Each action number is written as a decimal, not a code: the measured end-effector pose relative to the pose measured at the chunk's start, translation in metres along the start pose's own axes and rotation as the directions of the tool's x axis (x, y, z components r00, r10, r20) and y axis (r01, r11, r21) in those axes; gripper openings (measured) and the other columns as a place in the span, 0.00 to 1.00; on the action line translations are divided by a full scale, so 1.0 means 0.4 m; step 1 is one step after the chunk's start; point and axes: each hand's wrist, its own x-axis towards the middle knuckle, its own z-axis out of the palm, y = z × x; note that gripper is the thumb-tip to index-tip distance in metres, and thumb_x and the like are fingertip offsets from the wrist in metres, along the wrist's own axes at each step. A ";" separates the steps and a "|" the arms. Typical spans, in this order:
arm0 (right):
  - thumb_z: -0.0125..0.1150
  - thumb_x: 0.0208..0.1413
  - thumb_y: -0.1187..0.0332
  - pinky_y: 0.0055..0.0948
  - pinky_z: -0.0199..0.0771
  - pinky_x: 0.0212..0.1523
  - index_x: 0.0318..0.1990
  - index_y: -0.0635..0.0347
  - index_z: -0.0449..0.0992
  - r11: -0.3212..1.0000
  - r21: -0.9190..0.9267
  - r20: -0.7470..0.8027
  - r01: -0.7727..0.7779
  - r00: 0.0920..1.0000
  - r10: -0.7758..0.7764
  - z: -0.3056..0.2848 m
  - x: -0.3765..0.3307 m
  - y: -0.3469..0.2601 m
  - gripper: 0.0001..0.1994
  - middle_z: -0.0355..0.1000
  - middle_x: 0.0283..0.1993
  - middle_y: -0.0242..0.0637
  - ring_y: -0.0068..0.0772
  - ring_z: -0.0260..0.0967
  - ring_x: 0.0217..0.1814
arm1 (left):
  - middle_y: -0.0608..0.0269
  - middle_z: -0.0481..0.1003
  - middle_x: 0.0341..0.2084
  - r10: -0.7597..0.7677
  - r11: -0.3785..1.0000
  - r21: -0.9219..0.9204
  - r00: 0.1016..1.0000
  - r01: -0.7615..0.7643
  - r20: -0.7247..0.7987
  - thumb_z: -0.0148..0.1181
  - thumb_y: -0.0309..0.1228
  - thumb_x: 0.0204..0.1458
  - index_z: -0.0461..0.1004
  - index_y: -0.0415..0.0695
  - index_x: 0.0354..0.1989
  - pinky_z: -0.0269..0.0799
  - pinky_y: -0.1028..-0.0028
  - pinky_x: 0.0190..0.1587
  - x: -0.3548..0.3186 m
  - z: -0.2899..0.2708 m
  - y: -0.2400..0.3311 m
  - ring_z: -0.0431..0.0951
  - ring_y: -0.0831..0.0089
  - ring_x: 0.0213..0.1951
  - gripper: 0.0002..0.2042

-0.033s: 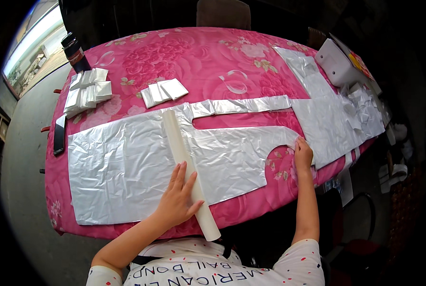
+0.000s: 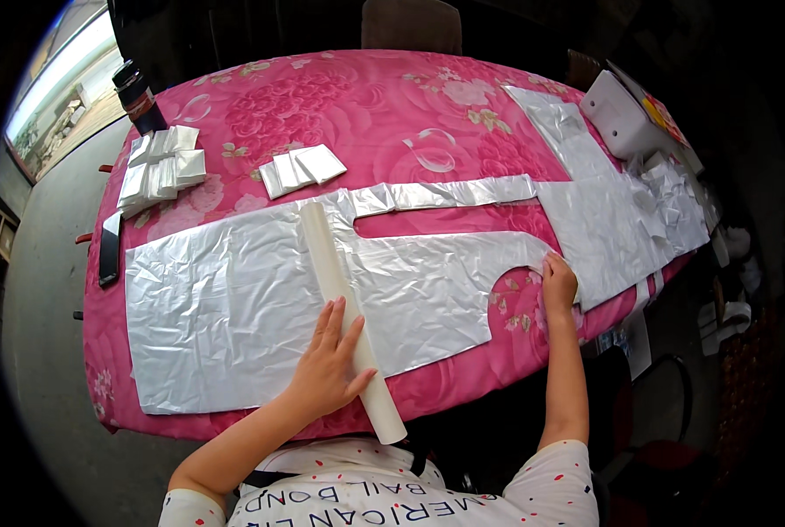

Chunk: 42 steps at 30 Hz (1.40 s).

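Observation:
A thin white plastic apron [image 2: 217,307] lies spread and wrinkled in front of me, with a curved cutout and narrow straps toward its right end. Across its middle rests a long white tube [image 2: 325,255], whose near end sticks out past the table edge. My left hand [image 2: 327,373] lies on the near half of this tube, fingers stretched out and thumb apart. At the apron's right end, my right hand [image 2: 559,285] is closed, pinching the edge of the narrow neck strap beside the cutout. Its fingertips are partly hidden.
A pink flowered cloth [image 2: 392,105] covers the table. Folded white plastic squares [image 2: 305,169] and a stack of packets [image 2: 160,171] lie beyond, near a phone [image 2: 110,250] and dark bottle [image 2: 138,97]. More plastic sheeting [image 2: 599,233] and a white container [image 2: 621,114] occupy the right.

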 end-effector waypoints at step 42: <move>0.57 0.44 0.49 0.39 0.71 0.32 0.30 0.64 0.74 0.957 0.183 0.910 -0.224 0.407 -0.078 -0.263 -0.360 -0.674 0.23 0.72 0.24 0.47 0.49 0.72 0.28 | 0.50 0.66 0.50 -0.150 0.979 0.108 0.973 0.170 -0.175 0.57 0.23 0.44 0.66 0.38 0.48 0.61 0.62 0.54 -0.112 -0.309 -0.204 0.64 0.53 0.52 0.20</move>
